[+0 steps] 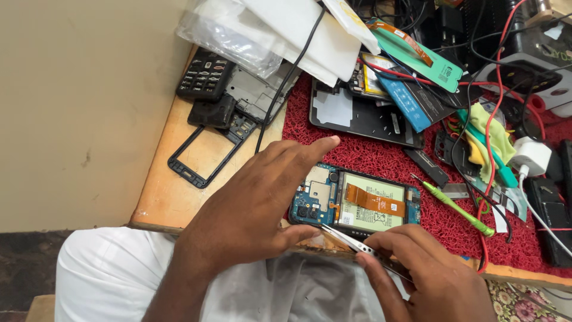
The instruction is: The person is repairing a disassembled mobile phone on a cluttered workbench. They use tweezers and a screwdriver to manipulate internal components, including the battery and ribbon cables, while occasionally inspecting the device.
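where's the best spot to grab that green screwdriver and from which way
Probably the green screwdriver's thick handle, mid-length, pinched across its width from above. It lies flat on the red mat, metal tip toward the opened phone, with red wires crossing its far end.

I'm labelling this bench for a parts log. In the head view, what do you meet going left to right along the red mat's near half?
Left hand → opened phone → green screwdriver → white charger.
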### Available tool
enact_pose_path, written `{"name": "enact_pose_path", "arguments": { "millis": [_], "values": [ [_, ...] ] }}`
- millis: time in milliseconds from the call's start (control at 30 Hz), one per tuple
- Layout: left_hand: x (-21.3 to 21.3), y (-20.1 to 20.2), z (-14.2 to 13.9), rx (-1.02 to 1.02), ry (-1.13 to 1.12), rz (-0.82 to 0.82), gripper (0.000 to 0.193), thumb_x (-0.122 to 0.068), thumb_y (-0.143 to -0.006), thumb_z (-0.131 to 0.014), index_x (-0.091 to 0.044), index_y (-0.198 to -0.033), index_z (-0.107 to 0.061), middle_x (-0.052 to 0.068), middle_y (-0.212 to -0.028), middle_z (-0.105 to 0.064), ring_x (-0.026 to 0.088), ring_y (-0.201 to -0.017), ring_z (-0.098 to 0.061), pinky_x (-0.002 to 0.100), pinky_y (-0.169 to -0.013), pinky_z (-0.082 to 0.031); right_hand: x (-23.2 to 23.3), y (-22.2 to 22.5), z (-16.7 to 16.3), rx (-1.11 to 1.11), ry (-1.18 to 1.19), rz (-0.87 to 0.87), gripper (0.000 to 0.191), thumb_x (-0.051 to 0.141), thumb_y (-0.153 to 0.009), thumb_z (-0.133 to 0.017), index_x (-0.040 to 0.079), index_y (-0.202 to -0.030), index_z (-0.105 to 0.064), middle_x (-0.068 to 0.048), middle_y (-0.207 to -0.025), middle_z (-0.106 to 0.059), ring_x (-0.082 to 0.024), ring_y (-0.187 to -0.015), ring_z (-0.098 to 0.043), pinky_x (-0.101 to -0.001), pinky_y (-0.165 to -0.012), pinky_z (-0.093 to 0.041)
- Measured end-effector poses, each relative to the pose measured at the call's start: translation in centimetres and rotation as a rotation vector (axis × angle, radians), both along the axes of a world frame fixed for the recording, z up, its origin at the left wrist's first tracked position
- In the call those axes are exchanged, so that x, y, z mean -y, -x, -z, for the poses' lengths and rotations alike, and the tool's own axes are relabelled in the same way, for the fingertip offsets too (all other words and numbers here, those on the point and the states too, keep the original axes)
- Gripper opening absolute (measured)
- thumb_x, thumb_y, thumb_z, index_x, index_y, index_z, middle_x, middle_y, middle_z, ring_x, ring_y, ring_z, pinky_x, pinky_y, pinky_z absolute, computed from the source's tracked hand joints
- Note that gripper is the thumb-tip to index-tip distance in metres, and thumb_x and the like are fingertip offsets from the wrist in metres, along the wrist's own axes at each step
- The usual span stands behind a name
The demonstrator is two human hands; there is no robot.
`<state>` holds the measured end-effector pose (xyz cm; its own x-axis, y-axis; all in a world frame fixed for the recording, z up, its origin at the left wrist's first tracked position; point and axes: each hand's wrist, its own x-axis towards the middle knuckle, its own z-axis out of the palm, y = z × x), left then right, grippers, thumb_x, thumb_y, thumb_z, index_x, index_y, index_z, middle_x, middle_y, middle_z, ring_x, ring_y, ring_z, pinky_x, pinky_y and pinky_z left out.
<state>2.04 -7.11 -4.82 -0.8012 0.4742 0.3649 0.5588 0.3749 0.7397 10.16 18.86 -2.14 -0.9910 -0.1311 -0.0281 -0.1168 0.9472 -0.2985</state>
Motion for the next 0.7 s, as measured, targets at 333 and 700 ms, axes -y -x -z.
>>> {"name": "enact_pose_path", "arguments": {
  "millis": [333,700],
  "values": [
    [0.4,0.0,-0.3,0.016,-0.020,0.012,0.109,-0.027,-0.065,-0.093,-0.010,-0.154,-0.032,0.017,-0.126,-0.059,0.039,-0.120,-0.056,0.047,-0.102,-0.044,1.0,0.7,-1.1,-0.012,-0.042,-0.039,0.025,0.038,-0.088,-0.076,0.017,-0.102,-0.076,0.002,-0.097,-0.075,-0.014,-0.077,-0.079,-0.0310,-0.065,-0.060],
    [0.3,-0.1,-0.3,0.009,-0.041,0.009,0.115,-0.027,-0.062,-0.094,-0.011,-0.155,-0.028,0.019,-0.134,-0.058,0.039,-0.124,-0.055,0.047,-0.103,-0.044,3.2,2.5,-4.0,0.376,-0.464,0.105,0.029,0.054,-0.091,-0.064,0.028,-0.101,-0.075,0.006,-0.094,-0.073,-0.015,-0.080,-0.077,-0.0357,-0.072,-0.060]
  ]
}}
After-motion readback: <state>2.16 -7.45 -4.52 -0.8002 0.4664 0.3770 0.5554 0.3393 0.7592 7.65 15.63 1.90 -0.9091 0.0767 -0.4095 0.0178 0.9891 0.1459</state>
